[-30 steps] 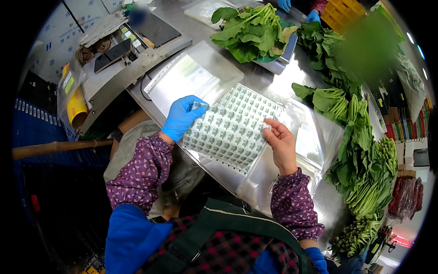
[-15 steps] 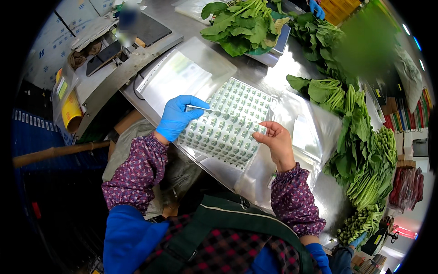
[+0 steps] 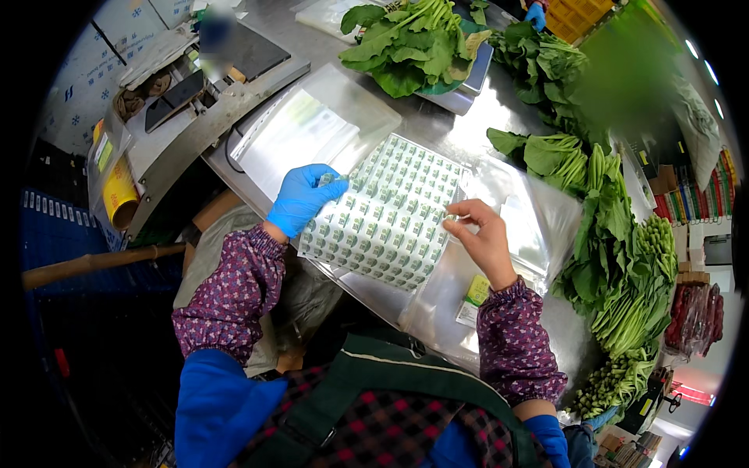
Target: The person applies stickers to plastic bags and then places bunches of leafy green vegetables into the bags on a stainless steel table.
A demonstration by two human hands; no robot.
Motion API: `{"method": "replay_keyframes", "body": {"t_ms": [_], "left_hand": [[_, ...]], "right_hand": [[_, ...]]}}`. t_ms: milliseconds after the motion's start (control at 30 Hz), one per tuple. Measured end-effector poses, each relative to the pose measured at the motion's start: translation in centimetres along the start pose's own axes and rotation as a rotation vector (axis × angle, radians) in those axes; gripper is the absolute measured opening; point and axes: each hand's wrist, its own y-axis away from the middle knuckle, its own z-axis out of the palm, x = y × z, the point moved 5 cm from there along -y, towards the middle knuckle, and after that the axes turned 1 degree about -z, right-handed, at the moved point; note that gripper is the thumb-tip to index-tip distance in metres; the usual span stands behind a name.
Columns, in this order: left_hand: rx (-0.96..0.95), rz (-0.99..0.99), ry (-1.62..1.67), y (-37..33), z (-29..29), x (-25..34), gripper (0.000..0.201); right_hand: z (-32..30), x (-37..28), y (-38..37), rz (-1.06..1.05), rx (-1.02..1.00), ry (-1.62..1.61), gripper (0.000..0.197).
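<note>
A sheet of small green-and-white stickers (image 3: pixel 384 214) lies on the steel counter (image 3: pixel 437 125) in front of me. My left hand (image 3: pixel 303 199), in a blue glove, rests on the sheet's upper left edge with a peeled sticker at its fingertips. My right hand (image 3: pixel 485 238) is bare and pinches the sheet's right edge. Under and beside the sheet lie clear plastic bags (image 3: pixel 515 226).
A stack of clear bags (image 3: pixel 312 132) lies to the upper left. Leafy greens (image 3: pixel 409 39) sit on a scale at the back, more bunches (image 3: pixel 616 234) run down the right side. A single sticker (image 3: pixel 474 292) lies by my right wrist. Another person's blue-gloved hand (image 3: pixel 535 14) shows at the top.
My left hand slid from the sheet's left edge up to its top left corner and now holds a sticker at its fingertips. My right hand stays at the right edge.
</note>
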Motion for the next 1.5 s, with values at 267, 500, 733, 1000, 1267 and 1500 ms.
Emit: {"method": "replay_keyframes", "body": {"t_ms": [267, 500, 733, 1000, 1267, 1500], "left_hand": [[-0.003, 0.034, -0.196, 0.1, 0.8, 0.8, 0.015], [-0.029, 0.015, -0.201, 0.0, 1.1, 1.3, 0.019], [-0.037, -0.030, -0.127, 0.6, 1.9, 1.1, 0.016], [-0.026, -0.120, -0.095, -0.1, 1.6, -2.5, 0.018], [0.057, 0.173, -0.385, -1.7, 0.1, -2.3, 0.018], [0.032, 0.600, -0.558, 1.6, 4.8, 3.4, 0.021]], "right_hand": [[1.3, -6.0, -2.6, -0.378, -0.268, 0.389, 0.022], [1.5, -5.7, -2.8, -0.318, -0.322, 0.392, 0.018], [1.7, -4.8, -1.3, -0.416, -0.212, 0.366, 0.015], [2.7, -6.1, 2.8, -0.698, -0.183, 0.613, 0.011], [-2.0, -0.5, 9.3, -0.078, 0.150, -0.019, 0.009], [-8.0, 7.4, 19.2, 0.575, 0.470, -0.408, 0.010]]}}
